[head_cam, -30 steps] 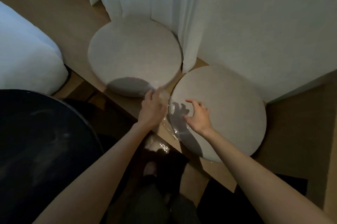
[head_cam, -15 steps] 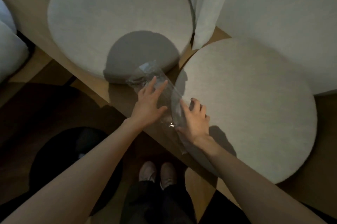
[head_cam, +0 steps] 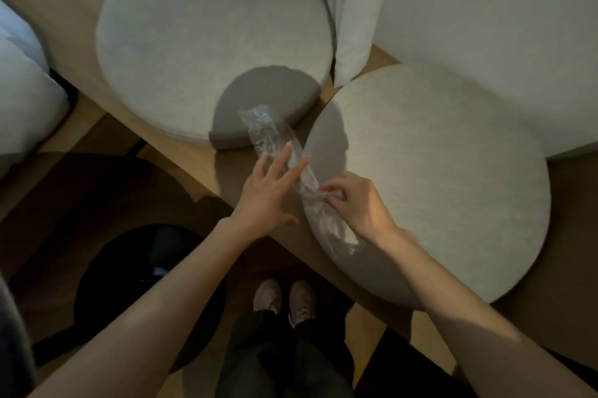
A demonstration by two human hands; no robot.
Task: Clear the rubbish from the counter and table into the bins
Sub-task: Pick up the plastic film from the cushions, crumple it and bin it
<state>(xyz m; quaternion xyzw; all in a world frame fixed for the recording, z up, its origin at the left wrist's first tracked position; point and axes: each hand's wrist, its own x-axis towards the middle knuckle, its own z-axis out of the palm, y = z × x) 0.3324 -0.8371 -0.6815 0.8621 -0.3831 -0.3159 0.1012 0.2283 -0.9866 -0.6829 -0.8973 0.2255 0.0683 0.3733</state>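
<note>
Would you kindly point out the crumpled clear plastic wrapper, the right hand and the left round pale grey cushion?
crumpled clear plastic wrapper (head_cam: 304, 179): head view, its middle, between the hands.
right hand (head_cam: 362, 203): head view, back of the hand.
left round pale grey cushion (head_cam: 207, 35): head view, middle of its top.

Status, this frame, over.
Left hand open, touching clear plastic wrapper. Right hand pinching it. Wrapper lies between left cushion and right cushion; nothing blocking.

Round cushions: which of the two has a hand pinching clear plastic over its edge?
The right cushion, beside the wall: the right hand pinches the clear plastic wrap over its left rim. No hand is over the curtain-side cushion.
</note>
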